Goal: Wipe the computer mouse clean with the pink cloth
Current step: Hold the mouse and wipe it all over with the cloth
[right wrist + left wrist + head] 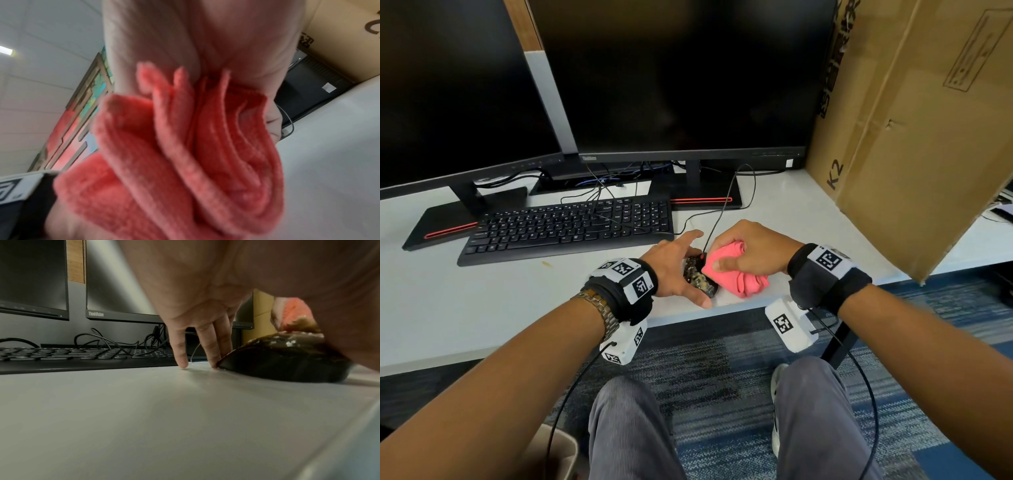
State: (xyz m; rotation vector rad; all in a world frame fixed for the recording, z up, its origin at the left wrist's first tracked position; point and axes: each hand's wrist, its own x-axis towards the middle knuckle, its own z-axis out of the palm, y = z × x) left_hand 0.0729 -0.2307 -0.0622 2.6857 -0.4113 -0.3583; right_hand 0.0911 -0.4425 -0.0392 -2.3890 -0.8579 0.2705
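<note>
The person's knees point(722, 428) in grey trousers are showing lowest in the head view, below the front edge of the tabletop point(482, 308). Just inside that front edge, towards the right, the black computer mouse point(697, 277) is sitting flat on the tabletop, its top spotted with pale brownish grime. The left hand point(674, 270) is steadying it: the thumb is lying along the near side and the straightened fingers point(211, 350) are reaching down the far side, their tips touching the tabletop by the mouse's edge. The right hand point(743, 250) is clenching the bunched pink cloth point(736, 274), fingers and thumb curled round it, and is pressing the cloth's left end against the right side of the mouse. In the right wrist view the cloth's folds are filling most of the picture. The mouse cable point(722, 209) is running back towards the monitor stand. A black keyboard point(568, 226) is lying further back and to the left, in front of two dark monitors point(681, 78) along the rear edge. A large cardboard box point(914, 130) is standing at the right rear corner.
</note>
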